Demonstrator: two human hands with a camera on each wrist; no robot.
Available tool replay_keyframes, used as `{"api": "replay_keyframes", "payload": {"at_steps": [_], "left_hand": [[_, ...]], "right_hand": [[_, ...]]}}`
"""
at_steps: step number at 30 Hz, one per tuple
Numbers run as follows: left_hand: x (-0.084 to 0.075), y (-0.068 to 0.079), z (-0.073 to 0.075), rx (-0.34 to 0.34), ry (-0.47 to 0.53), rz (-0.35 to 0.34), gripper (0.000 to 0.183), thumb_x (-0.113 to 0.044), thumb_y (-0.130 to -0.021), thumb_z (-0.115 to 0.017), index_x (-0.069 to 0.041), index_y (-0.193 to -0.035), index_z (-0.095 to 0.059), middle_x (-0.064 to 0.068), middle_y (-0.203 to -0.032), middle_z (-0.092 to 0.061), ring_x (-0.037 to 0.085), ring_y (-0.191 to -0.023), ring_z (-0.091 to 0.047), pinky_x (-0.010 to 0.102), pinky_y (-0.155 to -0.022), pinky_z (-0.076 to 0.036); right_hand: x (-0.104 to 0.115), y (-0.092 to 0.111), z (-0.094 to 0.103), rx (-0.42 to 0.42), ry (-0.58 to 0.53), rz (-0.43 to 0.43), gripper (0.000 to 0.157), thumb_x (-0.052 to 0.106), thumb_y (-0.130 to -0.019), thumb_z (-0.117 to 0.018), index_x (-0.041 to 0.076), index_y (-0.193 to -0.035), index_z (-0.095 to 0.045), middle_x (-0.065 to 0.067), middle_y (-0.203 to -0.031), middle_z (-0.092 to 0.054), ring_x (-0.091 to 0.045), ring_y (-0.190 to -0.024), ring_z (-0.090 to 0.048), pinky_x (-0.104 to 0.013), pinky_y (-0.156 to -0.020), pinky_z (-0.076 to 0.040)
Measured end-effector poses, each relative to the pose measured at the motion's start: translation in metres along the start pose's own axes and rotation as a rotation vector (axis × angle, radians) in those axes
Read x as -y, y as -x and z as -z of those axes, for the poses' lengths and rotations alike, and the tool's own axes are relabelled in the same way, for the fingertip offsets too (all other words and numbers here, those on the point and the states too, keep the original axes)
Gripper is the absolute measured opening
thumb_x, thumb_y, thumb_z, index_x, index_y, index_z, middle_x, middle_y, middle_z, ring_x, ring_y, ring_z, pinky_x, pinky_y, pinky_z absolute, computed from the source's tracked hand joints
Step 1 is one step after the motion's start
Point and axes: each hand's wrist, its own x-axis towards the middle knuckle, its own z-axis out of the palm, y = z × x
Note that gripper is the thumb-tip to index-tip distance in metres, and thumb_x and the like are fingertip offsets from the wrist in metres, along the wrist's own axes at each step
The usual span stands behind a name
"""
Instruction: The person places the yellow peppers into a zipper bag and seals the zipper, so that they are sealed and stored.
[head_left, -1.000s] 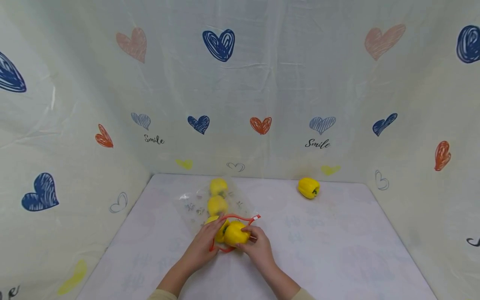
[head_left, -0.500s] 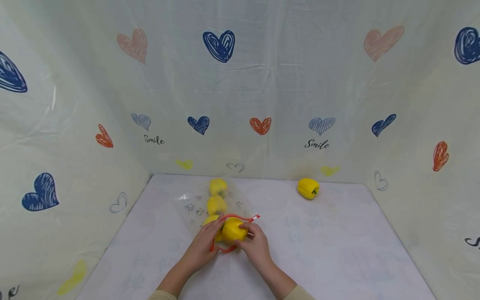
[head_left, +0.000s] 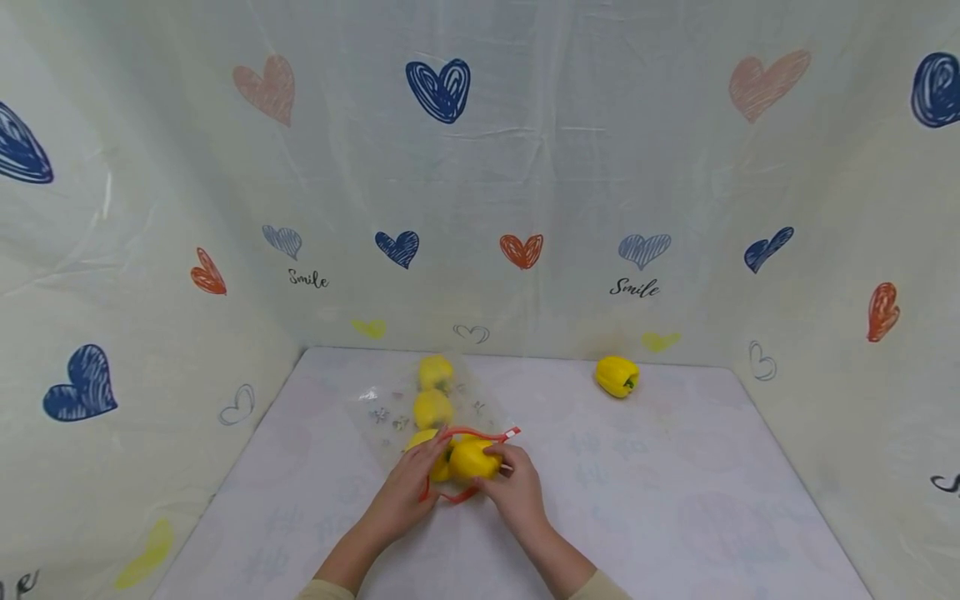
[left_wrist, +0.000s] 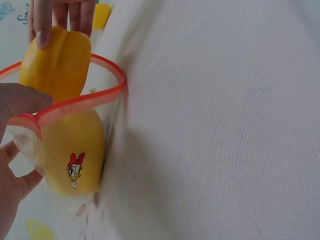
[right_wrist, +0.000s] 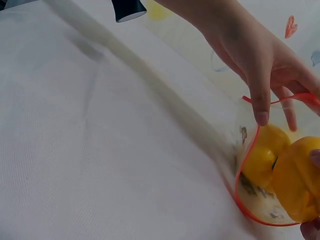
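A clear zip bag (head_left: 392,398) with a red-edged mouth lies on the table, small prints on its plastic. Several yellow bell peppers are inside, one (head_left: 433,408) near its middle and another (left_wrist: 75,150) just within the opening. My left hand (head_left: 411,483) holds the bag's mouth, thumb (right_wrist: 261,107) at the red rim and fingers spread along the outside. My right hand (head_left: 517,492) grips another yellow bell pepper (head_left: 472,460) between thumb and fingers, partly inside the red opening. In the left wrist view this pepper stands above the one in the bag.
A single yellow bell pepper (head_left: 617,377) lies outside the bag at the table's back right. The white-covered table (head_left: 675,483) is bordered by a curtain (head_left: 510,167) printed with hearts, behind and on both sides.
The held pepper dips slightly left, then back right with my right hand, turning a little at the bag's mouth. My left hand stays on the rim; the loose pepper has not moved.
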Motion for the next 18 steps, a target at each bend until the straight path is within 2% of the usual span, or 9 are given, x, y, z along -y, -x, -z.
{"api": "replay_keyframes", "payload": {"at_steps": [13,18], "left_hand": [[-0.003,-0.003,-0.004,-0.014,-0.009,0.010,0.085,-0.001,-0.075,-0.081,-0.016,-0.149,-0.041,-0.006,-0.158,-0.028,0.020,-0.133,-0.040,0.043,-0.109,-0.036],[-0.005,-0.004,-0.004,-0.026,-0.008,0.015,0.087,0.000,-0.075,-0.081,-0.016,-0.150,-0.040,-0.003,-0.156,-0.033,0.022,-0.134,-0.039,0.045,-0.110,-0.034]], "right_hand": [[0.001,0.004,0.010,-0.042,0.006,-0.033,0.037,0.011,-0.074,-0.085,0.011,-0.106,-0.068,-0.006,-0.117,-0.056,-0.026,-0.110,-0.054,-0.044,-0.096,-0.050],[0.000,0.005,0.015,-0.048,0.002,-0.022,0.036,0.011,-0.074,-0.085,0.010,-0.106,-0.068,-0.006,-0.116,-0.057,-0.027,-0.110,-0.054,-0.044,-0.095,-0.050]]}}
